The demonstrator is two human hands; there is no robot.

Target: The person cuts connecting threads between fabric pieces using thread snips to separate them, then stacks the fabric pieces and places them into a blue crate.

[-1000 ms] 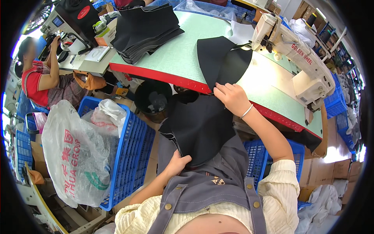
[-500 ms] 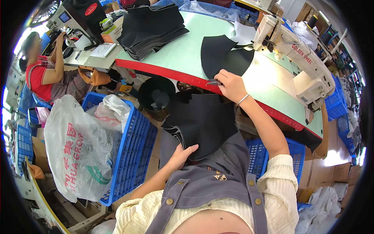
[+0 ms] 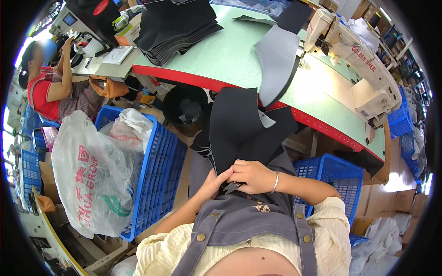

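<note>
My left hand [image 3: 212, 185] is closed on the near edge of black fabric panels lying in my lap, its thumb against my right hand. My right hand [image 3: 251, 177] is closed too, with dark thread snips [image 3: 233, 187] showing under its fingers, and it meets the near end of the top black panel [image 3: 234, 124]. That panel rises from my lap toward the table edge. Behind it, a panel with its grey side up [image 3: 277, 57] lies on the table and hangs slightly over the red edge. Whether the two panels are joined is hard to make out.
A white sewing machine [image 3: 357, 60] stands on the green table [image 3: 230, 41], right of a stack of black panels [image 3: 175, 32]. Blue baskets [image 3: 159, 175] flank me, the left one with a plastic bag [image 3: 92, 179]. A dark bin [image 3: 184, 108] stands below the table. Another person sits at far left.
My right hand has come from the table edge down to my lap beside my left hand, bringing a black panel along. On the table, a grey side now faces up.
</note>
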